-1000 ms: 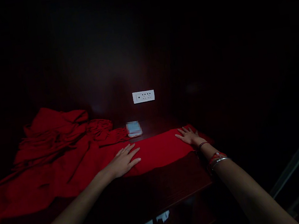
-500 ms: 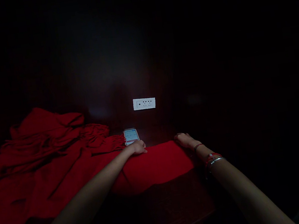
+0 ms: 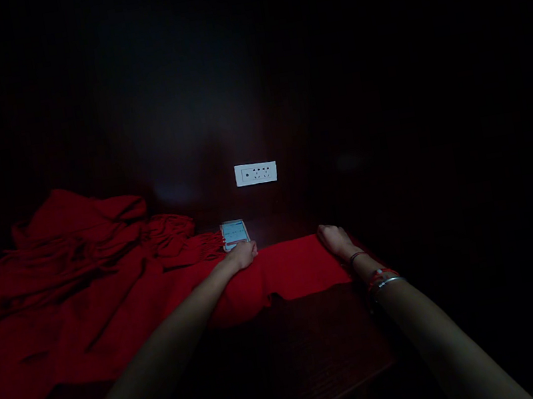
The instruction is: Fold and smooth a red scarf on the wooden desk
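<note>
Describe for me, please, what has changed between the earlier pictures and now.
Both hands slid away from the person. The left hand and right hand, earlier flat with fingers spread on the red scarf, now curl over its far edge, apparently gripping it. The stretch between them looks slightly gathered. The phone, wall socket and the scarf's bunched heap at left stayed put.

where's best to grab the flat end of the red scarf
Probably the far edge of the red scarf, at two spread points, reaching over from the near side: this end lies flat and wide. The left hand and right hand sit at that edge.
</note>
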A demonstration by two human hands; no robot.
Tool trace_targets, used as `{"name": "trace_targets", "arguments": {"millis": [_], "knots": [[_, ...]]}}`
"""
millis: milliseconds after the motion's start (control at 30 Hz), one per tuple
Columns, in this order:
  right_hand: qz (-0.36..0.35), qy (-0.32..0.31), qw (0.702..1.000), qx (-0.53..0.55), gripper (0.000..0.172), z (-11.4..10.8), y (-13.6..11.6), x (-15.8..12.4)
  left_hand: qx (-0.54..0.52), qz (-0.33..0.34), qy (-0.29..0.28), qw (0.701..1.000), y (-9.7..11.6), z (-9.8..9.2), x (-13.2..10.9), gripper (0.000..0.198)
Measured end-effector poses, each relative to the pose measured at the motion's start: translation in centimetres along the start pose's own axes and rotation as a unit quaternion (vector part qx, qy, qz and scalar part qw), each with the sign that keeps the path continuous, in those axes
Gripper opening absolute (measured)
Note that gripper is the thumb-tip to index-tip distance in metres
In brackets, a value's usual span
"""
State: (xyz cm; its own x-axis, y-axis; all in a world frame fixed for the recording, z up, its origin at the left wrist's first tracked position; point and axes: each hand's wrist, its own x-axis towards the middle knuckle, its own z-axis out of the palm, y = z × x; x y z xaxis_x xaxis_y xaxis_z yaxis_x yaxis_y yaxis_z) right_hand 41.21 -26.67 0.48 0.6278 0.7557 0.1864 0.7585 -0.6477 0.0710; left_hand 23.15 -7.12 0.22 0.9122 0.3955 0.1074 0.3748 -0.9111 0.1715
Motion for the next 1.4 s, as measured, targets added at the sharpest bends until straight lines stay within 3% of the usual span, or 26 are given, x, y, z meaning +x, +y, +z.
{"name": "trace_targets", "arguments": {"millis": [100, 300, 433, 567, 667, 767, 900, 1033, 1200, 1300, 1400], "knots": [[0.004, 0.006, 1.000, -0.004, 0.032, 0.0, 0.0, 0.4, 0.010, 0.021, 0.023, 0.999, -0.5, -0.7, 0.3, 0.018], [0.014, 0.026, 0.999, -0.015, 0.032, 0.3, -0.1, 0.4, 0.048, 0.053, 0.035, 0.997, -1.2, -4.6, 3.2, 0.021], [0.019, 0.039, 0.999, -0.024, 0.031, 0.8, -0.3, 0.1, 0.083, 0.056, 0.018, 0.995, -1.5, -3.7, 3.4, 0.017], [0.012, 0.057, 0.998, -0.031, 0.031, 0.5, -0.4, 0.0, 0.102, 0.079, 0.058, 0.990, -0.3, -1.7, 1.6, 0.026], [0.003, 0.084, 0.996, -0.016, 0.032, -0.2, -0.6, -0.4, 0.065, 0.160, 0.092, 0.981, 1.4, -1.2, 0.1, 0.030], [0.008, 0.058, 0.998, 0.035, 0.042, -0.6, -1.1, -1.0, 0.005, 0.214, 0.022, 0.976, 2.6, -0.8, -1.4, 0.038], [-0.013, -0.097, 0.992, 0.083, 0.056, 0.3, -1.5, -2.8, -0.013, 0.160, -0.104, 0.982, 2.7, 0.2, -4.0, 0.048], [-0.059, -0.112, 0.989, 0.082, 0.055, 0.9, -1.0, -5.1, -0.017, 0.172, -0.124, 0.977, 2.7, 0.3, -7.5, 0.051], [-0.143, -0.122, 0.977, 0.098, 0.056, 0.0, 0.2, -7.6, -0.024, 0.211, -0.154, 0.965, 3.8, -0.5, -11.9, 0.058], [-0.158, -0.133, 0.973, 0.106, 0.058, -0.4, 0.5, -8.1, -0.017, 0.205, -0.151, 0.967, 4.6, -0.9, -12.5, 0.056], [-0.127, -0.106, 0.981, 0.103, 0.057, -0.5, 0.6, -7.4, -0.010, 0.195, -0.080, 0.977, 5.8, -1.4, -10.4, 0.049]]}}
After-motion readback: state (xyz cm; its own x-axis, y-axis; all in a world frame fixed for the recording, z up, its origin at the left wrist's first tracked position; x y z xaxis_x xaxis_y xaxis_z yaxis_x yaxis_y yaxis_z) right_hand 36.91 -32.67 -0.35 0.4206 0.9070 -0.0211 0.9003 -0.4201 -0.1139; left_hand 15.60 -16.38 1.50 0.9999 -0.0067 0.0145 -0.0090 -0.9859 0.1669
